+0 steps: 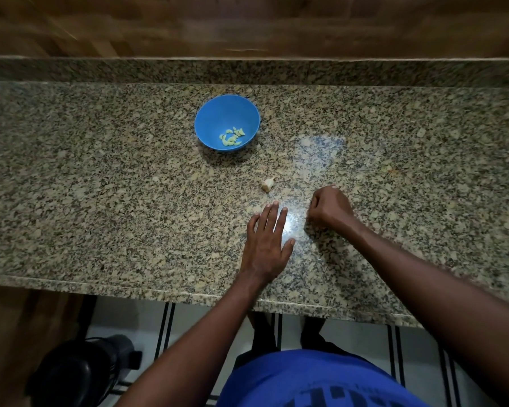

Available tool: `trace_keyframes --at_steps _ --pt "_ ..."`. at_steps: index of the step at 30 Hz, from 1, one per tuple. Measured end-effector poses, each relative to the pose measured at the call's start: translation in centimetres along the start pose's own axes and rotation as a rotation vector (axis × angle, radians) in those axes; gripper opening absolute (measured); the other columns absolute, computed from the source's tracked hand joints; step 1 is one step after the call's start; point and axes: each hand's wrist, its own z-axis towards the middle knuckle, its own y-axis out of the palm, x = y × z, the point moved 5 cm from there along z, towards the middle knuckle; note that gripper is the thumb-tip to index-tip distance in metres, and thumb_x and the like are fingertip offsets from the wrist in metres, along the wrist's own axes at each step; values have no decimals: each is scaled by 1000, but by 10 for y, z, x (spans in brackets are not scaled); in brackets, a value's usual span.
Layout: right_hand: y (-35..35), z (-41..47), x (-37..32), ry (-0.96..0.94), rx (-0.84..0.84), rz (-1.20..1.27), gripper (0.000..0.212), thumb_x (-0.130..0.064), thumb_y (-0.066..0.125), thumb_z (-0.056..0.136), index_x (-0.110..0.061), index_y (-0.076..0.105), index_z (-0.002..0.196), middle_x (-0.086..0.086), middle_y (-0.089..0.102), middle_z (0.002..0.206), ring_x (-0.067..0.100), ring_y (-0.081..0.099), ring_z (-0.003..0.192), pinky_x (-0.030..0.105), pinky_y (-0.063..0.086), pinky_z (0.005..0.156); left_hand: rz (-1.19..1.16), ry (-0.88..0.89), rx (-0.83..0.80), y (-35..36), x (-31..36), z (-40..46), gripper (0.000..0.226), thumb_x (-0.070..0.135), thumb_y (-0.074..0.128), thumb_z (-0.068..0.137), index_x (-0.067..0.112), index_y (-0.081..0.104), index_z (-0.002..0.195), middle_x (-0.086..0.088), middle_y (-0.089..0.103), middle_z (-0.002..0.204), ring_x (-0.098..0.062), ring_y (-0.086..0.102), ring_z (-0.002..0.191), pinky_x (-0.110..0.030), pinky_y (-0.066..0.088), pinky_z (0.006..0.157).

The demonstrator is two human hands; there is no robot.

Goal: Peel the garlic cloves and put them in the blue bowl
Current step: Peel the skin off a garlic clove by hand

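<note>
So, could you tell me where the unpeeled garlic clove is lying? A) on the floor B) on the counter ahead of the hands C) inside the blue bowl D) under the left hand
B: the unpeeled garlic clove lies on the granite counter, between the blue bowl and the hands.

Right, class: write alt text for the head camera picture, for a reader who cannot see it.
A blue bowl holding peeled garlic cloves sits on a granite counter. Nearer the person, one unpeeled clove lies just beyond the flat left hand and the curled right hand.

blue bowl [206, 118], pale green peeled cloves [232, 137], speckled granite counter [100, 186].
</note>
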Motion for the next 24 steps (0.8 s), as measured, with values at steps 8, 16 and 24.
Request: trace_keyframes --at_steps 8,16,24 --pt "3 -10 9 -58 61 47 10 1 67 89 -8 64 85 5 69 80 21 68 73 28 51 58 -62 -16 3 -6 2 1 72 50 42 103 20 19 164 -5 15 171 -21 12 157 -45 9 127" --pt "-21 -45 25 5 -220 781 9 1 68 93 9 66 98 27 73 92 33 75 78 32 63 63 -978 -359 12 -54 22 22 18 15 70 97 14 76 113 -2 74 113 -14 70 101 -36 63 86" --pt "-37 -63 26 -17 -154 880 9 5 66 93 7 66 102 24 75 88 32 77 78 30 64 66 -1189 -343 -45 -76 38 37 9 13 76 92 10 79 100 -5 79 93 -23 76 91 -40 64 85"
